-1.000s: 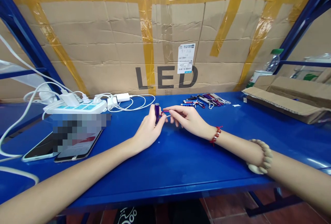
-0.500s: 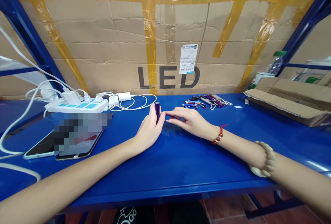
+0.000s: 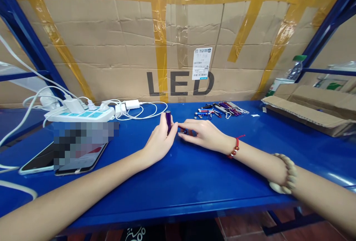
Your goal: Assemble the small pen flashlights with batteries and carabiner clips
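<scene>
From here I see the left hand (image 3: 159, 137) wrapped round an upright purple tube (image 3: 168, 120) above the tabletop (image 3: 178, 181), while the right hand (image 3: 206, 132) pinches a half-hidden dark piece (image 3: 185, 132) just beside it, which a loose fingertip grip could let drop.

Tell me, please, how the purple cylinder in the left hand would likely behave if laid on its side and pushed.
The purple cylinder would probably roll, since its visible side looks round. Its glossy surface suggests it may feel somewhat slippery. It is likely fairly light, looking slim within the left hand, though its material cannot be told.
</scene>
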Available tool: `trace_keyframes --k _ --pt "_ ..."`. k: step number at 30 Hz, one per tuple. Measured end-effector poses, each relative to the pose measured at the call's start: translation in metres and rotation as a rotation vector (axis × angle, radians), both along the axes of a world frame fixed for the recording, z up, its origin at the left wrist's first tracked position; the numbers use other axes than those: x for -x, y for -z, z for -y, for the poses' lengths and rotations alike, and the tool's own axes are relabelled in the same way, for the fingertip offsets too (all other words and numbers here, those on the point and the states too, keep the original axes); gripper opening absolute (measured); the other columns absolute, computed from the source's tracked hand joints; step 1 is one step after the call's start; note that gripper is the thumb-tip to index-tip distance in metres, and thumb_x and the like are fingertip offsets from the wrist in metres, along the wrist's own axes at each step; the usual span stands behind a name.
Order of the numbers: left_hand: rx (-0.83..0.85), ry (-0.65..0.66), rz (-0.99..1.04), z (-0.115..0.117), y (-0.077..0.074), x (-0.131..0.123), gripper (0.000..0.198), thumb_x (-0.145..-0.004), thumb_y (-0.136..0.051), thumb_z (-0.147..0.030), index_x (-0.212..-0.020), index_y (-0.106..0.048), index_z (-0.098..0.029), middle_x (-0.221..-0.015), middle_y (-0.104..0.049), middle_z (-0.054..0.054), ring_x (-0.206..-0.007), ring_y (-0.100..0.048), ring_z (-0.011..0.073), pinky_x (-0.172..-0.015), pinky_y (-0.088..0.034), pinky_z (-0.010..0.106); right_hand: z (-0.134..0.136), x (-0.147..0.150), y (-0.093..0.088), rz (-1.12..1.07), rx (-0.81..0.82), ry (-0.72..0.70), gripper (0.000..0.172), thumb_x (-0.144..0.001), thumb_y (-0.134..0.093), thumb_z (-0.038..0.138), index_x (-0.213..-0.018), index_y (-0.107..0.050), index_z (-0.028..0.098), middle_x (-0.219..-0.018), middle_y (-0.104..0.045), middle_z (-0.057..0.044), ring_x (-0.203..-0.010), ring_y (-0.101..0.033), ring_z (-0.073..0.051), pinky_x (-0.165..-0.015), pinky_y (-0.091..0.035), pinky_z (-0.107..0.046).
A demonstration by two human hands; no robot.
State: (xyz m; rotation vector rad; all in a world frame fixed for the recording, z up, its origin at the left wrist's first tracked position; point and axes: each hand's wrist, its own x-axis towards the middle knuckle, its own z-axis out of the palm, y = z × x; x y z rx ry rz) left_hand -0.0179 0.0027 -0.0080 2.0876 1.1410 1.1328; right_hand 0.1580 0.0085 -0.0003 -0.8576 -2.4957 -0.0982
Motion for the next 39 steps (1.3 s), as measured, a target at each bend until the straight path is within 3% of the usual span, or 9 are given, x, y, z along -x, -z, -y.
trace_keyframes --k 9,15,33,39 --pt "0.015 0.030 0.040 -0.0006 0.0006 -0.0003 0.010 -0.087 -0.039 -0.027 -0.086 -0.030 -0.021 -0.072 -0.048 -0.003 -0.067 -0.053 0.0128 -0.067 -0.043 0.029 0.0011 0.0024 -0.0006 0.010 0.071 0.017 0.031 -0.091 -0.042 0.027 -0.115 -0.055 0.014 -0.085 -0.061 -0.006 -0.072 -0.056 -0.014 -0.066 -0.042 -0.025" --pt "0.000 0.089 0.021 -0.0016 -0.0002 -0.0011 0.008 -0.087 -0.036 -0.024 -0.084 -0.029 -0.021 -0.076 -0.050 -0.001 -0.070 -0.053 0.0126 -0.070 -0.043 0.030 -0.0010 0.0007 -0.0010 0.006 0.108 0.005 0.022 -0.089 -0.045 0.026 -0.086 -0.062 0.012 -0.072 -0.059 -0.004 -0.063 -0.052 -0.012 -0.061 -0.040 -0.024" --pt "-0.051 0.115 -0.033 -0.0018 0.0020 -0.0009 0.010 -0.089 -0.038 -0.026 -0.085 -0.031 -0.021 -0.079 -0.052 0.000 -0.073 -0.057 0.0134 -0.069 -0.045 0.028 -0.0033 -0.0012 0.0026 -0.117 -0.090 -0.039 0.024 -0.089 -0.044 0.023 -0.083 -0.063 0.011 -0.061 -0.050 -0.001 -0.056 -0.043 -0.010 -0.056 -0.037 -0.023" --pt "-0.052 0.049 -0.017 -0.0017 0.0001 -0.0015 0.015 -0.085 -0.046 -0.026 -0.090 -0.033 -0.020 -0.087 -0.058 0.003 -0.071 -0.058 0.0138 -0.066 -0.046 0.028 -0.0081 -0.0018 0.0046 -0.188 -0.142 -0.028 0.024 -0.090 -0.042 0.024 -0.083 -0.061 0.012 -0.064 -0.049 -0.001 -0.058 -0.042 -0.010 -0.056 -0.037 -0.022"
